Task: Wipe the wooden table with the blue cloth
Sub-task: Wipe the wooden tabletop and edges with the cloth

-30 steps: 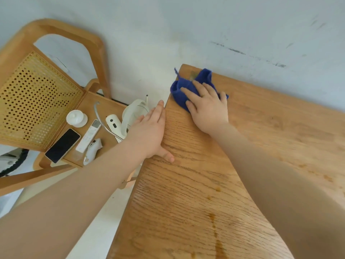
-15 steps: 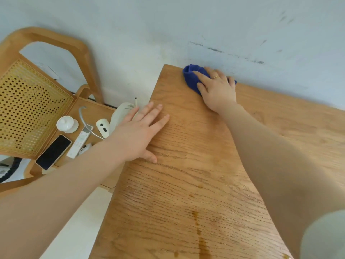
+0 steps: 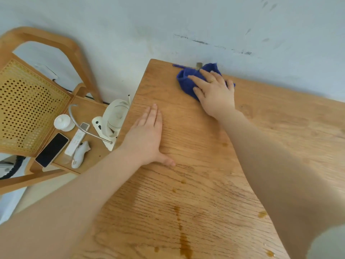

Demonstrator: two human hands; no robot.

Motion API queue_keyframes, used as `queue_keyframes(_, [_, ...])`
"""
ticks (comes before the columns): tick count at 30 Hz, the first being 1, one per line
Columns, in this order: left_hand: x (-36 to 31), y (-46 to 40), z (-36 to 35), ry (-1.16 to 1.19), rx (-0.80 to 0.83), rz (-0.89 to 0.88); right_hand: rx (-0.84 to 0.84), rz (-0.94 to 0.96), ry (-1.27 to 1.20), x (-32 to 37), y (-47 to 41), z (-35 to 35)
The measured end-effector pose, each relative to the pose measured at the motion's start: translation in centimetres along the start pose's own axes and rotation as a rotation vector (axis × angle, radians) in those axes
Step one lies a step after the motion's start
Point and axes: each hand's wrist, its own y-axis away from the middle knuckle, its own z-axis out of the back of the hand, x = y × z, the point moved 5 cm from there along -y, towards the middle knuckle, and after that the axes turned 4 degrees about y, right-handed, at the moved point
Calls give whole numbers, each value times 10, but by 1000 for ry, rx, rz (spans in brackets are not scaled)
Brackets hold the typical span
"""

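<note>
Mostly blue cloth (image 3: 188, 79) under right hand (image 3: 214, 94), flat

**Both arms stretched forward, palms down**

The left hand (image 3: 147, 135) lies flat with its palm down, the four fingers straight and held close together, the thumb spread out to the side. Its forearm runs back toward the lower left corner, bare to the elbow. The right hand (image 3: 214, 92) reaches further ahead, also palm down, fingers extended and slightly spread, a ring on one finger. The right forearm is bare and straight, crossing down to the lower right.
</note>
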Motion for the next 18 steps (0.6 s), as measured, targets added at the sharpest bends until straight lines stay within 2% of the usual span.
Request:
queue_keyframes(5, [-3,2,-1,43,-12,32,29,-30,-1,-4,-5,3])
queue_keyframes(10, [-5,5,2,88,-32,37,54,263,-9,29,95,0])
queue_keyframes(13, [-5,4,3,102,-33,38,115,330,-21,25,95,0])
queue_keyframes(15, [-5,3,3,100,-28,38,59,264,-6,15,70,2])
queue_keyframes(18, [-2,1,0,99,-28,29,-3,66,12,-7,24,2])
